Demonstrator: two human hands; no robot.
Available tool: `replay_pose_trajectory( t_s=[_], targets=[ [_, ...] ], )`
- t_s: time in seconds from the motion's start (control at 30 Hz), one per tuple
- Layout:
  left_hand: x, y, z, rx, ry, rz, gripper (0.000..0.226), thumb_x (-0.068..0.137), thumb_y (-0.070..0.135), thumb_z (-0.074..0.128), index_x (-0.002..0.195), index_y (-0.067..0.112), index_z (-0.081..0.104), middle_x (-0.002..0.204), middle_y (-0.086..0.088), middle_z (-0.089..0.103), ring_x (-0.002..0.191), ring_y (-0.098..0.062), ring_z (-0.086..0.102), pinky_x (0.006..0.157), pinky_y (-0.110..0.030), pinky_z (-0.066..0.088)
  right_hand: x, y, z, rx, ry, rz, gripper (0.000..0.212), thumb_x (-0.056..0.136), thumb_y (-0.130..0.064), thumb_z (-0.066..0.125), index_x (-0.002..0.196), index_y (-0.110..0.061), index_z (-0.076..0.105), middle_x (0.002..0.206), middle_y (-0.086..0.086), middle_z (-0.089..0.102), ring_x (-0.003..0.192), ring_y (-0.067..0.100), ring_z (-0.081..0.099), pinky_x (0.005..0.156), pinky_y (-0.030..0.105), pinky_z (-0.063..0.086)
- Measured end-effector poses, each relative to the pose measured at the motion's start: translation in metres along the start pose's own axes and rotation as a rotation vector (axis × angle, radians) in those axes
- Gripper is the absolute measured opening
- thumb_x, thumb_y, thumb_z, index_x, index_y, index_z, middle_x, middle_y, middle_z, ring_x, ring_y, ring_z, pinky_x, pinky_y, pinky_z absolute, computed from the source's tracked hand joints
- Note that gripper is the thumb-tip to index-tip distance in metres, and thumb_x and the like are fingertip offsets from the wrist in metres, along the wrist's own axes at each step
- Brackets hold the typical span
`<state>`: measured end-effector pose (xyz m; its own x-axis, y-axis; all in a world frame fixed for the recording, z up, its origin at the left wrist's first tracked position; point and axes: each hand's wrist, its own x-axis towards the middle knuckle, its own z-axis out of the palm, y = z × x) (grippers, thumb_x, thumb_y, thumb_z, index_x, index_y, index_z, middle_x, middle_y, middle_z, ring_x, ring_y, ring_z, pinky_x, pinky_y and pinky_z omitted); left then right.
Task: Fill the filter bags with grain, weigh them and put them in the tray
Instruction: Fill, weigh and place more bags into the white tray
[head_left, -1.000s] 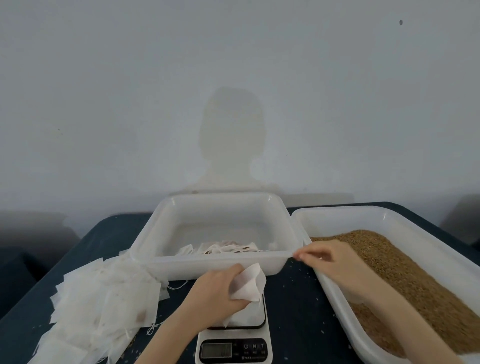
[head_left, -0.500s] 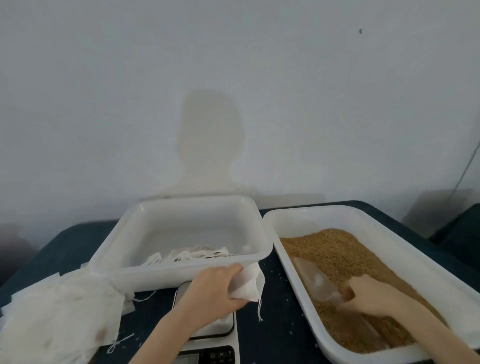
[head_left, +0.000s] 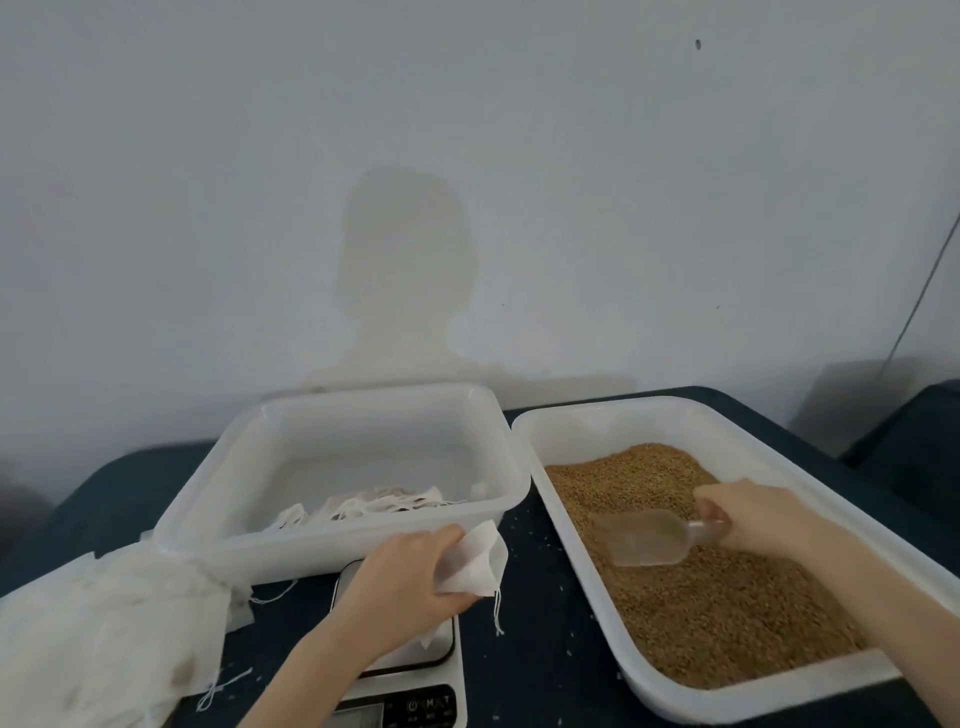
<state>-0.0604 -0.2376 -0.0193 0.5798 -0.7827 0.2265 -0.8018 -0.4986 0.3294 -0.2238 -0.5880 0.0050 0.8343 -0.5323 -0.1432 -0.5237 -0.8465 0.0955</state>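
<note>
Left hand (head_left: 402, 584) is gripping an empty filter bag (head_left: 475, 558) over the scale (head_left: 410, 675), tray (head_left: 343, 540) rim touching its knuckles. Right hand (head_left: 763, 517) is holding a clear scoop (head_left: 649, 535) in the grain (head_left: 701, 597), tub (head_left: 587, 571) walls well apart. Dark table (head_left: 530, 649), pale wall (head_left: 467, 156) behind.

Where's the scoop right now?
Head view, right side: the scoop lies on the grain in the right tray, held by the right hand.

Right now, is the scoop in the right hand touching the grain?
Touching. The head view shows the clear scoop lying with its mouth on the grain, no gap under it, while the right hand grips its handle.
</note>
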Motion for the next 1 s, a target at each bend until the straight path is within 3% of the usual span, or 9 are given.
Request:
replay_pose_trajectory(
  t_s=[0.13,0.3,0.47,0.63,0.8,0.93,1.0],
  targets=[
    [0.002,-0.001,0.001,-0.01,0.015,0.002,0.033,0.077,0.056,0.061,0.091,0.028,0.051,0.084,0.012,0.059,0.078,-0.01,0.053,0.064,-0.023,0.038,0.005,0.006,0.002,0.105,-0.129,-0.062,0.021,0.081,-0.015,0.068,0.079,-0.031,0.055,0.088,-0.01,0.06,0.08,0.003,0.057,0.069,0.021,0.052],
    [0.002,-0.002,0.002,-0.025,0.02,0.004,0.032,0.075,0.057,0.059,0.085,0.029,0.047,0.079,0.012,0.058,0.074,-0.01,0.051,0.063,-0.023,0.039,0.006,0.007,0.006,0.212,-0.261,-0.114,0.03,0.074,-0.003,0.069,0.081,-0.026,0.052,0.092,-0.007,0.061,0.08,0.003,0.057,0.062,0.016,0.047],
    [0.001,-0.004,0.002,-0.031,0.018,-0.019,0.033,0.075,0.056,0.059,0.084,0.027,0.046,0.079,0.011,0.059,0.075,-0.011,0.053,0.068,-0.026,0.043,-0.004,0.019,0.008,0.364,-0.389,-0.137,0.028,0.076,-0.009,0.071,0.091,-0.023,0.052,0.097,-0.005,0.063,0.083,0.005,0.059,0.068,0.019,0.046],
    [0.0,-0.003,0.002,-0.007,0.014,-0.034,0.035,0.076,0.057,0.06,0.09,0.027,0.05,0.083,0.01,0.061,0.078,-0.012,0.054,0.069,-0.027,0.043,-0.003,0.024,0.005,0.453,-0.378,-0.18,0.025,0.082,-0.016,0.07,0.094,-0.023,0.05,0.089,-0.006,0.062,0.072,0.0,0.057,0.07,0.017,0.048],
    [-0.001,-0.004,0.002,-0.051,-0.007,-0.055,0.033,0.076,0.057,0.062,0.09,0.03,0.048,0.083,0.01,0.061,0.077,-0.011,0.054,0.068,-0.025,0.043,-0.002,0.021,-0.002,0.495,-0.316,-0.2,0.02,0.085,-0.019,0.067,0.097,-0.02,0.051,0.1,-0.003,0.064,0.087,0.013,0.06,0.09,0.037,0.052],
    [-0.002,-0.005,0.003,-0.095,-0.024,-0.071,0.037,0.076,0.056,0.065,0.097,0.027,0.054,0.086,0.007,0.064,0.08,-0.014,0.058,0.074,-0.03,0.048,-0.006,0.015,-0.012,0.538,-0.273,-0.227,0.019,0.087,-0.02,0.066,0.1,-0.02,0.053,0.104,-0.003,0.067,0.094,0.016,0.065,0.088,0.032,0.054],
    [-0.001,-0.007,0.004,-0.136,-0.039,-0.082,0.034,0.075,0.055,0.066,0.091,0.029,0.051,0.082,0.007,0.063,0.077,-0.014,0.057,0.072,-0.03,0.048,-0.008,0.01,-0.016,0.588,-0.236,-0.252,0.017,0.088,-0.019,0.066,0.1,-0.019,0.053,0.105,-0.003,0.068,0.092,0.015,0.067,0.086,0.031,0.055]
  ],
)
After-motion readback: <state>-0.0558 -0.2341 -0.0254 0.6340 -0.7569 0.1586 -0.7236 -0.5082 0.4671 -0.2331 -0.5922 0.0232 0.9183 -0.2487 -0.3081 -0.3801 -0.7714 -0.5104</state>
